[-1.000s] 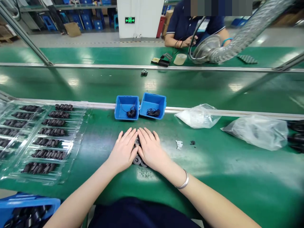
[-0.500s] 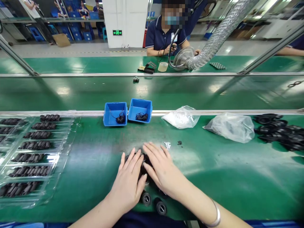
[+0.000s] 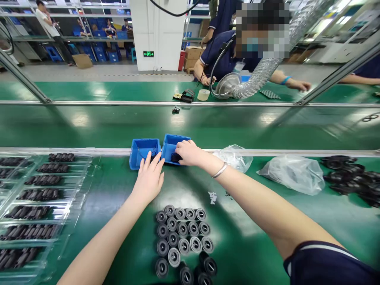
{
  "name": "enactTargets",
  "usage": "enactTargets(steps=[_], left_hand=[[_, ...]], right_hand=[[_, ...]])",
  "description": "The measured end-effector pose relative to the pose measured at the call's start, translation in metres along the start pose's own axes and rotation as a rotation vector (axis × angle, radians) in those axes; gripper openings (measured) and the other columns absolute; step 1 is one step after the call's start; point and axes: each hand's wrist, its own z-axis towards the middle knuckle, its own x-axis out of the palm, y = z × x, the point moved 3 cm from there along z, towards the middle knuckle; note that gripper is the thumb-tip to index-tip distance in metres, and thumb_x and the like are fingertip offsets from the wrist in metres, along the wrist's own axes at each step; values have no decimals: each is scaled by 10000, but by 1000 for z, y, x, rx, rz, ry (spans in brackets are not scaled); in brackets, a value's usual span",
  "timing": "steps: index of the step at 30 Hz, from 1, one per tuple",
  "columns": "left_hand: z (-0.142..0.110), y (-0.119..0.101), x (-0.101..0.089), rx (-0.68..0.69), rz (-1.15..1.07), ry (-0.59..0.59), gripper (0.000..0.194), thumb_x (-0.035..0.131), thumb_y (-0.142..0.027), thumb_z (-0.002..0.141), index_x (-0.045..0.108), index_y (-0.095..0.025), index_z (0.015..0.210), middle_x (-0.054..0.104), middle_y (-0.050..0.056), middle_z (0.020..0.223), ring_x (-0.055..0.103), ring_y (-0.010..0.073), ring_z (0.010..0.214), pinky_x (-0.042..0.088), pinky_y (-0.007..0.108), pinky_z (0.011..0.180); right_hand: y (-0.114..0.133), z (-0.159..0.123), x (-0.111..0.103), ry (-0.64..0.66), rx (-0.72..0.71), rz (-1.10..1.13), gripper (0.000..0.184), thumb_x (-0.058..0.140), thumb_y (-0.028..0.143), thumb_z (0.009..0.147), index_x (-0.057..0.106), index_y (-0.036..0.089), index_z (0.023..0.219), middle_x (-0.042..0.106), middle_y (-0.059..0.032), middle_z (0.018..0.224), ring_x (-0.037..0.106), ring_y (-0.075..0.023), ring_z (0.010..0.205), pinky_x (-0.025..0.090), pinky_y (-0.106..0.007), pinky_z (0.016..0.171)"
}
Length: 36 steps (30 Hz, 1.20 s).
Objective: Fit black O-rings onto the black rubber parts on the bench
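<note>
My right hand (image 3: 189, 153) reaches into the right blue bin (image 3: 175, 137), its fingers curled onto a bundle of thin black rings (image 3: 175, 157). Just how many it grips is hidden. With fingers spread, my left hand (image 3: 149, 180) hovers by the front edge of the left blue bin (image 3: 144, 141); it holds nothing. More thin black rings (image 3: 153, 154) lie in that bin, partly behind the fingers. Nearer me, several black cylindrical parts (image 3: 182, 228) stand upright in close rows, round ends up. A few at the front (image 3: 186, 275) are tilted or lying.
Small white pieces (image 3: 212, 197) and tiny black pieces (image 3: 228, 194) lie right of the rows. Clear plastic bags (image 3: 292, 174) and a black heap (image 3: 353, 174) are at right. Clear trays of black parts (image 3: 44, 180) fill the left. Across the bench, a co-worker (image 3: 219, 63) sits behind a duct (image 3: 264, 73).
Both hands have left the black cylinders and moved forward to the blue bins, the right one into its bin. The rows now show uncovered. The co-worker has leaned and stretched out an arm.
</note>
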Motion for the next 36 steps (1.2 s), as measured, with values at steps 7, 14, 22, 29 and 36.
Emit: enactTargets(steps=[7,14,22,29,36], left_hand=[[35,9,25,119,51,-34,229,493,-112,944,689,-120,1064,469,152,1521,289,417,1465,268,673,1146],[26,5,28,160,16,-78,195,520,-169,965,689,-123,879,561,209,1420,356,373,1446,274,614,1170],[18,-2,25,110,-124,-115,168,510,-119,955,671,-125,906,576,208,1401,377,378,1434,273,626,1171],[18,-1,7,-46,-430,-199,341,563,-196,937,542,-135,1272,513,212,1436,400,312,1428,341,551,1176],[50,9,11,-259,-906,-162,506,567,-219,914,421,-194,1397,478,181,1461,529,287,1334,524,451,1035]], right_hand=[[1,7,9,24,-38,22,279,670,205,834,695,123,1099,608,-175,1165,524,-323,1113,364,-395,917],[1,11,15,15,-103,159,167,633,237,871,740,189,990,628,-106,1167,546,-256,1098,331,-351,960],[1,16,13,-51,-46,369,71,693,208,763,726,157,798,676,-113,1069,580,-281,1051,366,-381,940],[-17,19,5,-108,-1,771,78,654,228,826,672,151,828,717,-35,798,657,-167,752,490,-274,725],[-18,12,0,-76,36,1180,224,590,363,932,575,152,857,739,-67,761,708,-138,663,599,-262,645]])
